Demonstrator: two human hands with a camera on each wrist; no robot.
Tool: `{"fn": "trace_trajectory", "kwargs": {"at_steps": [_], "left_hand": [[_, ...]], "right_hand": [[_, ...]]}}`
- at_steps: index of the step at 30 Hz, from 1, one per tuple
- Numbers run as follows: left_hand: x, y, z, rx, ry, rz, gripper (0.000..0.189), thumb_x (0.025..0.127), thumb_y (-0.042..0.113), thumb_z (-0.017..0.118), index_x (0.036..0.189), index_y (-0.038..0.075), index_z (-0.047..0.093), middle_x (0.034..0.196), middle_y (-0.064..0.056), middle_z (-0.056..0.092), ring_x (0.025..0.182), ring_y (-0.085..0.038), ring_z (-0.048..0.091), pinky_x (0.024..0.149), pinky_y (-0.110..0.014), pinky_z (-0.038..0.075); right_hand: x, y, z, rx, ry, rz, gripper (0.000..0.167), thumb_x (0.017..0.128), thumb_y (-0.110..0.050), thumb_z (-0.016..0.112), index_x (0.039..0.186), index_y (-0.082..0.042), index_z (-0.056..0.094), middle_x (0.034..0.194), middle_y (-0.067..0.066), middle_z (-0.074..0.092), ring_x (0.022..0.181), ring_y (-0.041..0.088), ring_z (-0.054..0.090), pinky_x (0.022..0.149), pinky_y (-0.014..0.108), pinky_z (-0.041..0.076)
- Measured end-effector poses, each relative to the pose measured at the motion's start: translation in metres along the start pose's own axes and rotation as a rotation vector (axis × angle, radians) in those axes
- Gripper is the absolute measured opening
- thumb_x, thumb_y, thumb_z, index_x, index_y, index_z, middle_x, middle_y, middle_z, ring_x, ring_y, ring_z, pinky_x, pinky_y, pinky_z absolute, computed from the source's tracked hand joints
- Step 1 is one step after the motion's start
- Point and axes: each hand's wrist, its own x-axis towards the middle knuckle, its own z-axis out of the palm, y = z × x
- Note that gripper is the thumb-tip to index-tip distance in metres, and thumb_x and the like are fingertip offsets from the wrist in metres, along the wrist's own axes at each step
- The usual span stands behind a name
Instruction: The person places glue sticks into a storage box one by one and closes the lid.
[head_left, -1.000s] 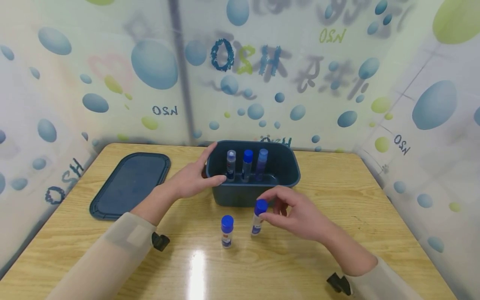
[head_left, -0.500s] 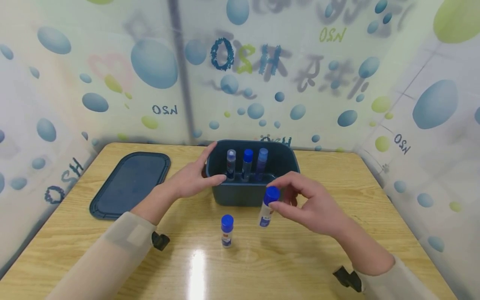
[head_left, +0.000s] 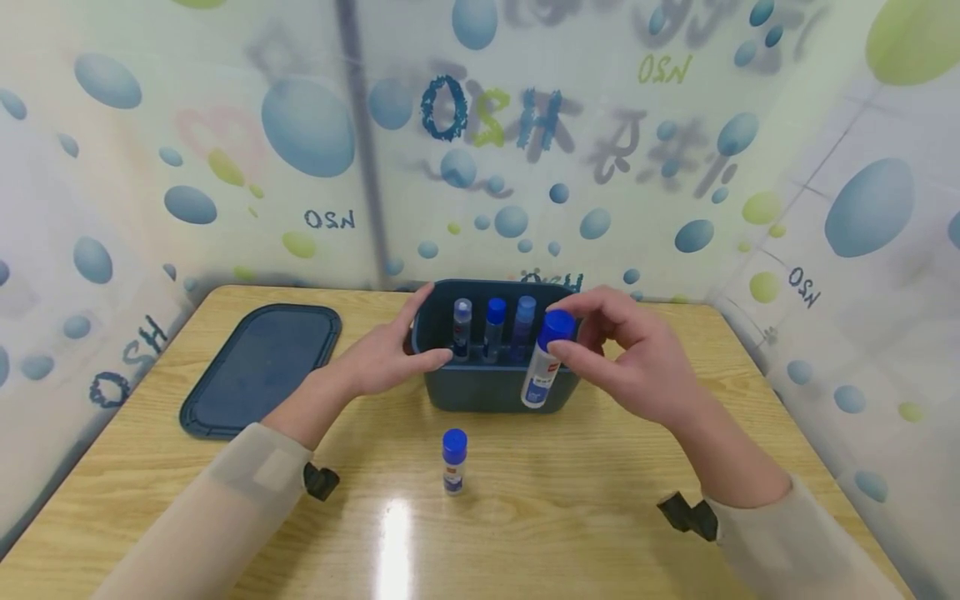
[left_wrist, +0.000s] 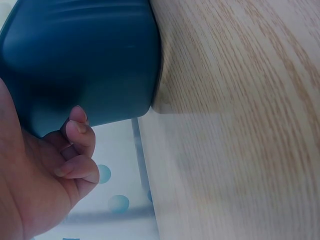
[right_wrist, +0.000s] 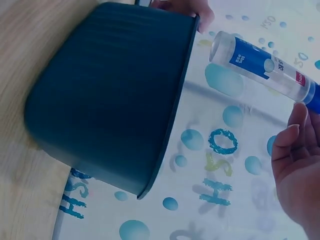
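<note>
My right hand (head_left: 637,358) pinches a clear glue bottle (head_left: 542,375) by its blue cap, thumb on one side and fingers on the other. In the head view the bottle hangs tilted before the front right of a dark teal bin (head_left: 491,392); in the right wrist view its base (right_wrist: 225,47) stands out beyond the rim level. My left hand (head_left: 386,354) holds the bin's left end, thumb over the front rim and index finger along the back corner. Its other fingers (left_wrist: 80,135) curl outside the wall. Three similar bottles (head_left: 493,329) stand upright inside the bin.
Another blue-capped glue bottle (head_left: 453,462) stands upright on the wooden table (head_left: 600,533), in front of the bin. A flat dark teal lid (head_left: 262,367) lies left of the bin. Behind the table rises a patterned wall covering (head_left: 637,167).
My right hand has lifted the glue bottle off the table and carried it up and toward the bin's right side. My left hand and the bin have stayed put.
</note>
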Motion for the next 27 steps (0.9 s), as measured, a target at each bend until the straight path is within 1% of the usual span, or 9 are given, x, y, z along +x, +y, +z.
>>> {"fn": "trace_trajectory", "kwargs": {"at_steps": [6,11,15,21,24,27], "left_hand": [[0.000,-0.001,0.000,-0.004,-0.002,0.001,0.109,0.099,0.074,0.065,0.172,0.051,-0.012,0.080,-0.008,0.063,0.072,-0.025,0.061,0.067,-0.040,0.047],[0.001,-0.002,0.000,-0.007,-0.005,0.003,0.110,0.098,0.075,0.066,0.173,0.051,-0.012,0.080,-0.008,0.064,0.073,-0.025,0.061,0.068,-0.041,0.048],[0.002,-0.002,0.000,-0.008,-0.006,0.005,0.111,0.098,0.076,0.066,0.173,0.051,-0.012,0.081,-0.008,0.065,0.074,-0.025,0.062,0.069,-0.041,0.048],[0.001,-0.001,0.000,-0.002,-0.005,0.001,0.111,0.098,0.076,0.066,0.173,0.050,-0.011,0.083,-0.008,0.065,0.076,-0.025,0.062,0.070,-0.040,0.049],[0.000,-0.001,-0.001,0.001,-0.005,-0.001,0.111,0.098,0.076,0.066,0.173,0.051,-0.012,0.083,-0.008,0.065,0.076,-0.025,0.063,0.070,-0.040,0.049],[0.000,-0.001,-0.001,-0.002,-0.004,0.000,0.111,0.098,0.075,0.066,0.173,0.050,-0.012,0.083,-0.008,0.065,0.077,-0.025,0.063,0.070,-0.040,0.049]], "right_hand": [[0.016,0.005,-0.003,-0.027,0.063,0.061,0.036,0.092,0.008,0.079,0.126,-0.004,0.074,0.090,-0.002,0.067,0.068,0.014,0.060,0.059,0.027,0.049],[0.026,0.011,-0.005,-0.075,0.085,0.130,0.030,0.098,-0.003,0.079,0.128,-0.008,0.075,0.087,-0.002,0.068,0.069,0.016,0.059,0.060,0.028,0.048],[0.032,0.017,-0.005,-0.098,0.083,0.177,0.029,0.101,-0.009,0.078,0.129,-0.009,0.074,0.086,0.001,0.067,0.069,0.017,0.059,0.062,0.028,0.048],[0.038,0.029,0.001,-0.071,0.055,0.234,0.029,0.103,-0.012,0.078,0.131,-0.010,0.074,0.098,-0.001,0.071,0.071,0.019,0.060,0.064,0.027,0.049],[0.041,0.037,0.007,-0.061,0.041,0.272,0.029,0.103,-0.016,0.079,0.131,-0.012,0.074,0.102,-0.002,0.070,0.073,0.020,0.060,0.065,0.027,0.049],[0.042,0.044,0.013,-0.063,0.026,0.296,0.030,0.103,-0.019,0.079,0.132,-0.014,0.074,0.107,0.000,0.068,0.077,0.022,0.059,0.068,0.027,0.050]]}}
